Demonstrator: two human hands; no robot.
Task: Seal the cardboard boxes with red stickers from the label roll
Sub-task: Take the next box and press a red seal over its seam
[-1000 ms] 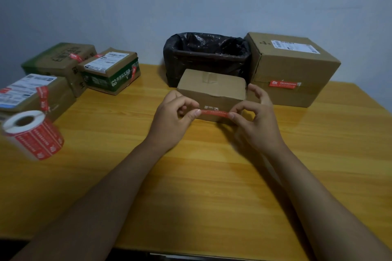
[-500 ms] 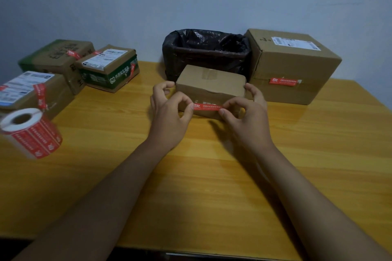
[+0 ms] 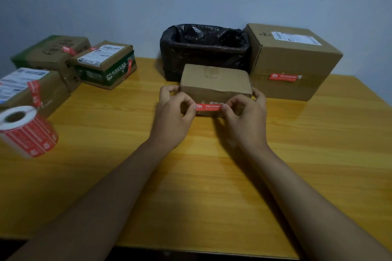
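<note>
holding: the left hand [image 3: 172,116] and the right hand [image 3: 246,119] each pinch one end of the red sticker [image 3: 209,107]
pointing: the sticker lies flat, long side going left to right
looks: thin red strip with tiny white writing
place: middle of the frame, at the front of the small brown box [image 3: 214,82]
roll: the label roll [image 3: 26,131] sits at the left edge on the table [image 3: 212,176]

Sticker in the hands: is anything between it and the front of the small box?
Nothing visible. The left hand and right hand pinch the ends of the sticker, stretched right in front of the small box, below the flap edge. Whether it already touches the cardboard cannot be told.
</note>
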